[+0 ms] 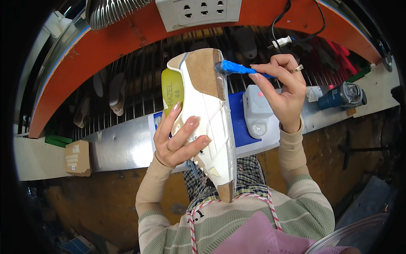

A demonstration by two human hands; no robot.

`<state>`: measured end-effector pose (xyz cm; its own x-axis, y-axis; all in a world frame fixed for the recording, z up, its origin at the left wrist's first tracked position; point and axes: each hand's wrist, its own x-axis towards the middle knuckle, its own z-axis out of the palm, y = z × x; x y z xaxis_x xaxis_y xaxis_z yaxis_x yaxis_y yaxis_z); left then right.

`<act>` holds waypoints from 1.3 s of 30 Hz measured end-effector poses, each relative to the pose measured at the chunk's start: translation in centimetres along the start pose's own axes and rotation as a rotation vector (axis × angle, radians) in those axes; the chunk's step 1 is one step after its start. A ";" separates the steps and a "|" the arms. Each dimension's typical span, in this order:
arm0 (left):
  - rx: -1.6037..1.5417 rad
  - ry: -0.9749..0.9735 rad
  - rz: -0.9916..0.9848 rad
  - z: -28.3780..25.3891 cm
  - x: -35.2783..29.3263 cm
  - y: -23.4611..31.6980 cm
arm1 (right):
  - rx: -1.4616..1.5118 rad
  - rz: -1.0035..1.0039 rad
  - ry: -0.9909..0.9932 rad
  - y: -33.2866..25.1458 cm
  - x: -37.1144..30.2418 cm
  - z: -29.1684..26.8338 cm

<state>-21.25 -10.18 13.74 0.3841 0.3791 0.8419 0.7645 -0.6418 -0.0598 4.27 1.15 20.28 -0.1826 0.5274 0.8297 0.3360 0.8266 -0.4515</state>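
The left hand wraps its fingers around the white leather shoe upper on its yellow-green last, holding it above the metal bench edge. The right hand pinches a blue-handled brush, its tip touching the tan heel end, probably spreading glue; the next stroke needs steady, light pressure along the rim.

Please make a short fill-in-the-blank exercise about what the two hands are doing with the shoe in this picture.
1. The left hand holds a white shoe upper on a ____ last.
2. The right hand holds a brush with a ____ handle.
3. The brush tip touches the shoe's ____ end.

Missing words: yellow-green; blue; heel
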 end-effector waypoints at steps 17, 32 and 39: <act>-0.057 0.074 -0.106 1.1 -0.7 0.6 | 0.288 0.298 -0.098 -0.5 -3.0 1.2; -0.008 0.067 -0.072 1.2 0.8 -1.0 | 0.924 0.782 -0.070 -2.0 -8.6 3.1; 0.078 -0.010 -0.045 0.9 0.9 -1.7 | 0.513 0.538 -0.006 -2.7 -8.8 2.2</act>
<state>-21.73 -8.15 14.09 0.3535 0.4133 0.8392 0.8188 -0.5705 -0.0640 2.95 -5.27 13.46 -0.1203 0.8853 0.4492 -0.0927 0.4405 -0.8929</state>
